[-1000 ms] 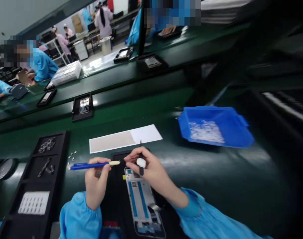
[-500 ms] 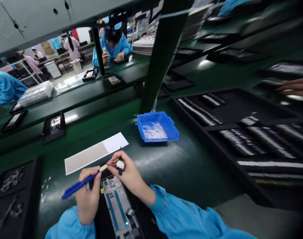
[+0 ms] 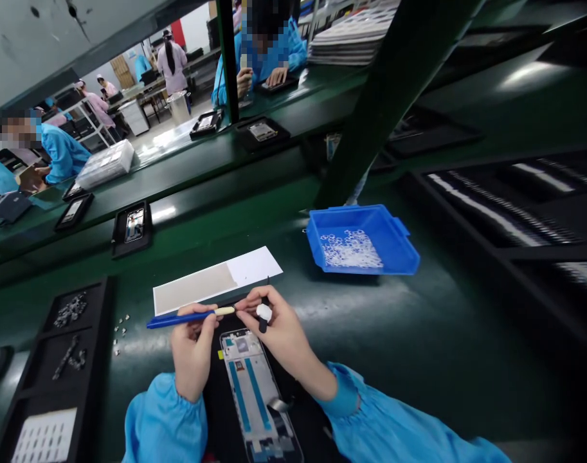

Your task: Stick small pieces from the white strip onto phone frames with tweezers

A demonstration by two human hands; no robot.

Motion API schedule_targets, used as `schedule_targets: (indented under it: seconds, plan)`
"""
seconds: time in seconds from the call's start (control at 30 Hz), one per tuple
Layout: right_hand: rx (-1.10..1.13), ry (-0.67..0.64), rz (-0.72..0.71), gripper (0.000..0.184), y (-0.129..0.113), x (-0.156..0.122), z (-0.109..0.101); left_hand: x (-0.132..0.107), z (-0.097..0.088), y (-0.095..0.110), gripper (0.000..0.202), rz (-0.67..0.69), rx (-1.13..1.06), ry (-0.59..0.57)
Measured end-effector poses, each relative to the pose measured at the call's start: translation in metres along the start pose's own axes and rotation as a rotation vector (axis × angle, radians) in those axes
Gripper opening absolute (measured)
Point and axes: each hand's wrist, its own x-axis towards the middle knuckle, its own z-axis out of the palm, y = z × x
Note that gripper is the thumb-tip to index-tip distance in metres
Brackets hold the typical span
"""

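My left hand [image 3: 191,350] is closed round a blue pen-shaped tool [image 3: 182,319] with a cream tip pointing right. At that tip, the thumb and fingers of my right hand [image 3: 278,331] pinch something too small to make out. A dark, thin item with a white lump [image 3: 263,312] is tucked among the right hand's fingers; its kind is unclear. Below both hands, an opened phone frame [image 3: 259,392] with two blue strips lies in a black tray. A small yellow tab [image 3: 220,354] sticks out at its upper left edge, and a curled flex piece [image 3: 279,405] rises from its right side.
Beyond my hands lie a white-and-beige card [image 3: 197,287] and a blue bin [image 3: 399,247] of small white rings. A black compartment tray [image 3: 98,308] stands left, near several loose bits. Large parts trays [image 3: 490,257] fill the right. A green post [image 3: 370,122] rises behind the bin. Co-workers sit opposite.
The view has swung, so the scene sits further right and the left tray shows more. The blue tool has turned from slanting to nearly level, its tip still at my right fingertips.
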Motion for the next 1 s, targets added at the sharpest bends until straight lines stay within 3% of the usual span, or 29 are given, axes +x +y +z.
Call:
schedule_targets:
  seconds: [0.33, 0.8, 1.0]
  plan:
    - [-0.082, -0.034, -0.036, 0.017, 0.004, -0.007, 0.001, 0.008, 0.001, -0.007, 0.039, -0.151, -0.156, 0.057]
    - [-0.202, 0.063, -0.141, 0.01, 0.0, -0.006, 0.003, -0.005, 0.002, -0.013, 0.015, 0.19, 0.131, 0.105]
    - [-0.218, 0.054, -0.154, 0.011, 0.0, -0.005, 0.0, -0.004, 0.002, -0.008, 0.017, 0.127, 0.117, 0.095]
